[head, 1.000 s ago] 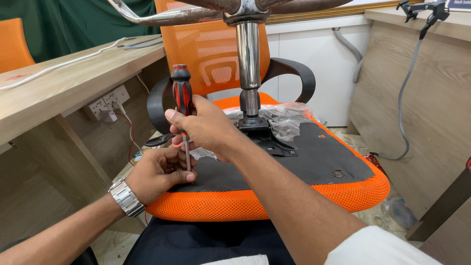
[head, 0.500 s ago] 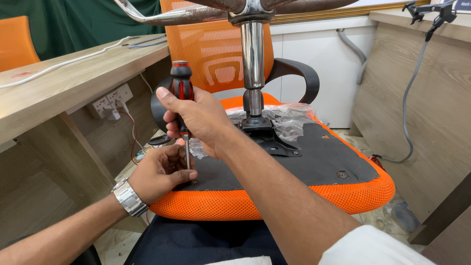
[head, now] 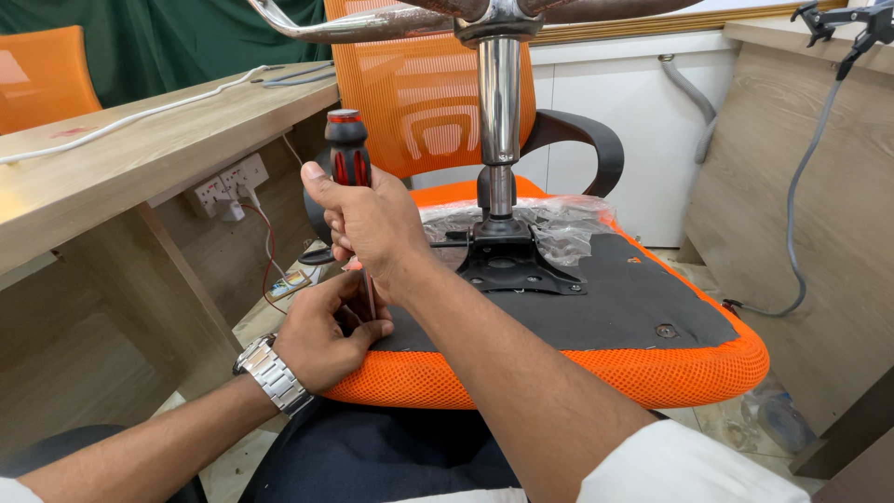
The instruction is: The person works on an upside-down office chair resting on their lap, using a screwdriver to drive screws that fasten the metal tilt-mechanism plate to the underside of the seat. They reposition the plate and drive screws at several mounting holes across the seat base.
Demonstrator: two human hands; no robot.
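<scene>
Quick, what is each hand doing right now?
Left hand: fingers pinched around the screwdriver shaft, low on the chair seat.
Right hand: closed around the screwdriver handle.

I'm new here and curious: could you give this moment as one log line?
right hand: grips upright screwdriver | left hand: steadies its tip on chair seat underside | chair upside down

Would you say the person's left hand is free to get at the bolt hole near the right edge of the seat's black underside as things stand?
Probably not at once: the left hand steadies the screwdriver tip, and the right forearm crosses between it and the bolt hole.
</scene>
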